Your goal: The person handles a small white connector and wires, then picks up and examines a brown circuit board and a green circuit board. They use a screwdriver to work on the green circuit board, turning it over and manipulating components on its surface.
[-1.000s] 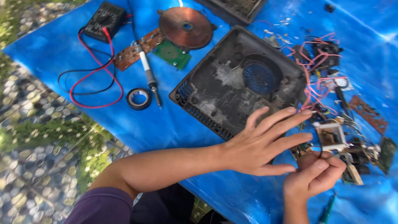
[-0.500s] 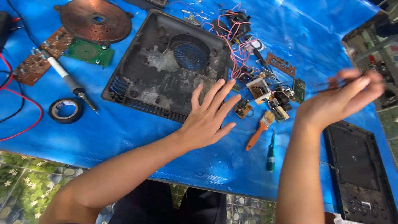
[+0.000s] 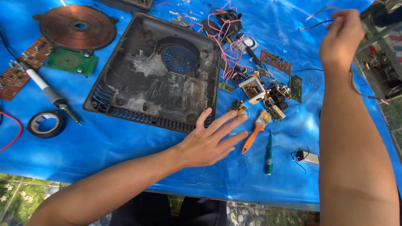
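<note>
— Lying open, what did the black casing (image 3: 159,79) hold?
— Only grime and a blue fan grille. The right hand (image 3: 341,35) pinched thin wires (image 3: 318,16) aloft, far right; the left hand (image 3: 209,142) lay released, fingers spread.

A blue plastic-covered worktop (image 3: 125,150) carries a dusty black plastic casing (image 3: 155,75), a copper coil disc (image 3: 77,27), an orange-handled brush (image 3: 255,129), a green screwdriver (image 3: 269,152) and a black tape roll (image 3: 46,124).

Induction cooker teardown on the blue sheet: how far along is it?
Done: the black housing lies emptied, copper coil and green circuit board set aside. In hand: the right hand lifts thin wires; the left hand rests flat. Left: loose parts lie unsorted.
</note>
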